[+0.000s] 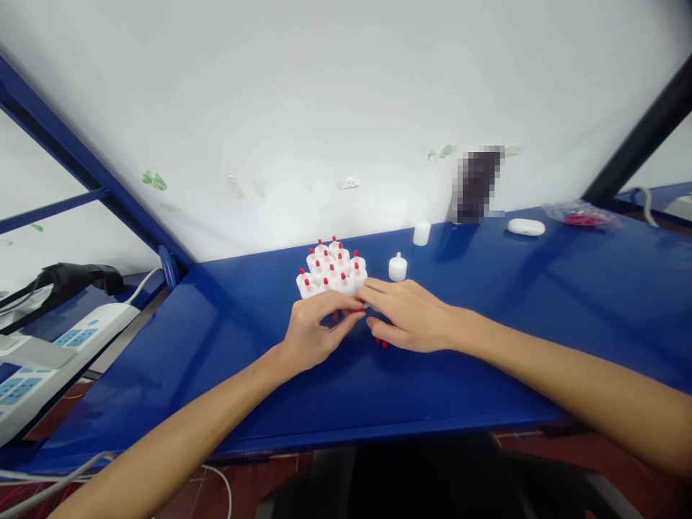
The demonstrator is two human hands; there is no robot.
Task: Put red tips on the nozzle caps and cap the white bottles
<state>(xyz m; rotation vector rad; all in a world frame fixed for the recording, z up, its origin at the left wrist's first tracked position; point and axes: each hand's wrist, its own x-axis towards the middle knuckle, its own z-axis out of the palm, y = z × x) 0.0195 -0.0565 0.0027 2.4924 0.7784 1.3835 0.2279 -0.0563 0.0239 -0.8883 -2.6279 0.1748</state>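
Observation:
My left hand point(318, 328) pinches a small red cap point(361, 310) between thumb and fingertips. Facing it, my right hand point(408, 315) curls round a small white piece point(370, 313), mostly hidden by the fingers. The two sets of fingertips almost meet. Several loose red caps point(384, 343) lie on the blue table under my right palm, partly covered. Just beyond my hands stands a cluster of small white bottles point(344, 283) with red-capped tips. To their right is a white bottle point(398, 269) with a bare white nozzle.
A white cylinder point(422, 233) stands near the wall. Farther right are a pixelated dark object point(478, 184), a white oval case point(526, 227) and a clear bag with red pieces point(587, 219). A power strip point(70, 353) lies left of the blue table point(303, 404).

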